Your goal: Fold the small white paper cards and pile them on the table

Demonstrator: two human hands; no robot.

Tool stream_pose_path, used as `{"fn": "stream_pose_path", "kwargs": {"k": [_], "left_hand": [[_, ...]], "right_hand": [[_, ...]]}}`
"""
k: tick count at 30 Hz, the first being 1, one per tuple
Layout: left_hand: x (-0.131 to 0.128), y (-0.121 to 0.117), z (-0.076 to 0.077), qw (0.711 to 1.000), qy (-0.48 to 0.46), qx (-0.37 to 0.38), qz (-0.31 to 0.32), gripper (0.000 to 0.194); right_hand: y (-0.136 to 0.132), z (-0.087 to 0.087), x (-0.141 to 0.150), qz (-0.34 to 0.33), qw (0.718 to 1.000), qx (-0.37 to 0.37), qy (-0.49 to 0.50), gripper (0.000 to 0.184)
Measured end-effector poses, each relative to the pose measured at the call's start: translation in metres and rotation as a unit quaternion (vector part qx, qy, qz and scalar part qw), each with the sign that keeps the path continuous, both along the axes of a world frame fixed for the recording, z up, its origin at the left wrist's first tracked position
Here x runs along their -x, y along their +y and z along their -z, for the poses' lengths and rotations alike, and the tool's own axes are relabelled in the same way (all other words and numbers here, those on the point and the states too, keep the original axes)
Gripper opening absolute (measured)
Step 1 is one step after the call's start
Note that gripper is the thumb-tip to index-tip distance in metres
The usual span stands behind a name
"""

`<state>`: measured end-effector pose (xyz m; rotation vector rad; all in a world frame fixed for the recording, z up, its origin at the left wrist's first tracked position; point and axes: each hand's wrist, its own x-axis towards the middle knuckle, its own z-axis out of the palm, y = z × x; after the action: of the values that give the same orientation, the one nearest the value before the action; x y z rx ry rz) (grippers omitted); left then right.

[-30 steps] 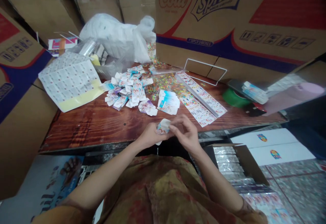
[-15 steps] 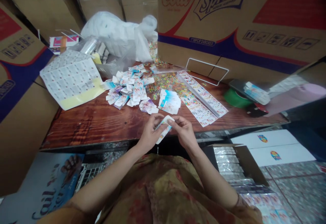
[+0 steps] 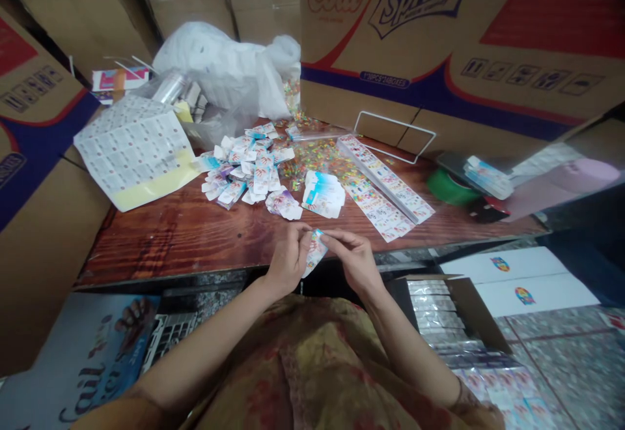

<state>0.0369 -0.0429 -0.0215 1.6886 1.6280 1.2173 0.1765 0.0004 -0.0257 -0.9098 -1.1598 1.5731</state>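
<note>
Between my hands, at the table's front edge, is a small printed cardboard box (image 3: pixel 315 253), white and blue with a picture on its face. My left hand (image 3: pixel 289 259) grips its left side with thumb and fingers. My right hand (image 3: pixel 354 257) pinches the box near its upper right corner. Just beyond my hands lie a fanned stack of flat blue-and-white cartons (image 3: pixel 323 195) and a few purple-and-white cartons (image 3: pixel 284 204). A heap of similar small boxes (image 3: pixel 249 166) lies behind them to the left.
Small colourful pieces (image 3: pixel 317 159) are spread over the wooden table (image 3: pixel 185 247) near sticker sheets (image 3: pixel 385 195). A printed sheet (image 3: pixel 139 156) lies left, with a white plastic bag (image 3: pixel 209 58) behind. Green tape (image 3: pixel 452 189) stands right; a large carton (image 3: pixel 439 91) blocks the back.
My right hand has come in from above the box to pinch its upper end. The box has turned in my hands, from its end to a plain side, then to its printed face.
</note>
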Motion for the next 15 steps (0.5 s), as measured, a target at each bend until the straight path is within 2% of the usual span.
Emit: {"fn": "stream_pose_path", "kwargs": {"k": [2,8,12,15], "left_hand": [[0.0008,0.0,-0.0012,1.0,0.008,-0.003,0.006,0.015],[0.0032,0.0024,-0.0003,1.0,0.025,0.008,0.011,0.015],[0.0043,0.0029,0.0017,1.0,0.011,0.015,0.003,0.017],[0.0059,0.0013,0.0038,1.0,0.005,0.016,0.009,0.019]], "right_hand": [[0.0018,0.0004,-0.0003,-0.004,1.0,0.022,0.012,0.013],[0.0057,-0.0025,-0.0003,-0.015,0.999,0.027,-0.011,0.014],[0.0039,-0.0037,0.0006,-0.002,0.997,-0.052,-0.062,0.013],[0.0042,-0.003,0.0003,-0.022,0.992,-0.091,-0.088,0.013]]}}
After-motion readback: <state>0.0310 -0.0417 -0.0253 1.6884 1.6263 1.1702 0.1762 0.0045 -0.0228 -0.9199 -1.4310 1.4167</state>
